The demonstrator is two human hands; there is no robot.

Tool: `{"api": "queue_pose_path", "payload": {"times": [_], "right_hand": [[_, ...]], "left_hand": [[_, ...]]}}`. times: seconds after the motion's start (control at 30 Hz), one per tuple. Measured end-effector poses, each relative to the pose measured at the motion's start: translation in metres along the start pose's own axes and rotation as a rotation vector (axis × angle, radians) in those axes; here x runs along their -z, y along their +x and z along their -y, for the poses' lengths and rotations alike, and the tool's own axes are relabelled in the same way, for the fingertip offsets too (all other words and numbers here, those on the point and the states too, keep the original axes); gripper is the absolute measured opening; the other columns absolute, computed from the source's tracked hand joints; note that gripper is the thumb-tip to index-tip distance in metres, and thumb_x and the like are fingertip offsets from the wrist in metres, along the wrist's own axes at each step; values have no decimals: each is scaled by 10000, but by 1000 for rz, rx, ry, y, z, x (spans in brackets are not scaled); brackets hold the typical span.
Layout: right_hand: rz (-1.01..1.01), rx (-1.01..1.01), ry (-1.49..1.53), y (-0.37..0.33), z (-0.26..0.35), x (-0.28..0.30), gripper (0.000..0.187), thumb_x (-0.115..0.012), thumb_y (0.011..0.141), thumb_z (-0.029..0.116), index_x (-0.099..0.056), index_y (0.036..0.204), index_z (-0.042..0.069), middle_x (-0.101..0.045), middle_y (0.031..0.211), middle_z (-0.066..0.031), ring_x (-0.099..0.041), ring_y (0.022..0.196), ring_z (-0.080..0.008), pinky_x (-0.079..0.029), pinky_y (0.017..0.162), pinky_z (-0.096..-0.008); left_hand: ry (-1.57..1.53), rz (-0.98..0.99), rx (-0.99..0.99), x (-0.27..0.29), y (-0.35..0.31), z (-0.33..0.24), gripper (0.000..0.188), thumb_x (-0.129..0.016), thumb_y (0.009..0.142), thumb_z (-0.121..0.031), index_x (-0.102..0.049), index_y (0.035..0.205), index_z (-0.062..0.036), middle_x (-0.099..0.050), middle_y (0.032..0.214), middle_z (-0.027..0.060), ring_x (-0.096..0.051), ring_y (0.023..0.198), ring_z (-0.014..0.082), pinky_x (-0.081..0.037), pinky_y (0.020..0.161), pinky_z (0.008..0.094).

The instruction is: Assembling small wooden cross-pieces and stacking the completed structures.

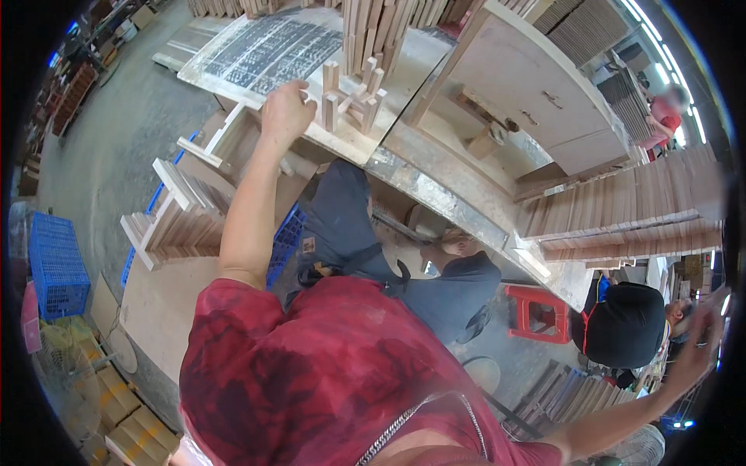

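Presently the left hand rests on the bench edge, fingers loosely curled, clamping nothing. Just beyond its fingertips stand upright wooden blocks; a careless nudge could topple them. The right hand is spread open, empty.

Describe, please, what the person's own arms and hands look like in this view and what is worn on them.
Both forearms are bare, with no gloves on the left hand or the right hand. The short sleeves belong to a red top with a darker mottled pattern, and a silver zip runs down its front. A ring may sit on a right finger, but the blur at the rim leaves that unsure.
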State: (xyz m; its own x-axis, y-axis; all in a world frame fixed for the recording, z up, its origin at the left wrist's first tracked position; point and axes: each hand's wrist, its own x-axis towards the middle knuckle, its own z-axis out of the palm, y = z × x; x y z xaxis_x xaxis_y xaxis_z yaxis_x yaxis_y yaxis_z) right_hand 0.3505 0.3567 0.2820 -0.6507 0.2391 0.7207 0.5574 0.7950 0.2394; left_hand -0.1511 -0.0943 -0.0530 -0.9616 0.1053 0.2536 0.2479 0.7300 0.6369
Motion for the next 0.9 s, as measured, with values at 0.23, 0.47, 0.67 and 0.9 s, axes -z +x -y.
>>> {"api": "queue_pose_path", "payload": {"times": [0.23,0.47,0.67,0.9], "right_hand": [[516,86,841,-113,211,-138,252,-679,806,0,-645,1053,-37,-642,1002,-138,-621,933,-255,-478,878,-354],[837,-30,1285,-108,305,-231,250,-732,828,83,-688,1048,-29,-644,800,-88,-641,812,-179,-499,747,-332],[953,-31,1394,-109,332,-275,290,-683,920,222,-678,1044,-41,-708,836,-84,-634,739,-144,-498,684,-306],[1037,-266,1696,-143,350,-289,236,-648,964,179,-644,1101,-13,-711,845,-40,-595,707,-69,-448,598,-245]], "left_hand": [[409,-299,-27,66,-70,34,323,-775,796,-259,-734,1036,-46,-734,1030,181,-709,929,359,-554,839,417],[724,36,328,90,-26,99,304,-758,799,-265,-750,1030,-68,-727,1062,196,-704,992,377,-565,867,466],[609,-142,248,130,-33,67,337,-696,835,-368,-743,882,-37,-728,898,199,-707,835,364,-549,736,428],[-548,478,-341,35,-143,-75,170,-757,846,-68,-715,997,-1,-654,865,69,-602,761,132,-471,656,299]]}}
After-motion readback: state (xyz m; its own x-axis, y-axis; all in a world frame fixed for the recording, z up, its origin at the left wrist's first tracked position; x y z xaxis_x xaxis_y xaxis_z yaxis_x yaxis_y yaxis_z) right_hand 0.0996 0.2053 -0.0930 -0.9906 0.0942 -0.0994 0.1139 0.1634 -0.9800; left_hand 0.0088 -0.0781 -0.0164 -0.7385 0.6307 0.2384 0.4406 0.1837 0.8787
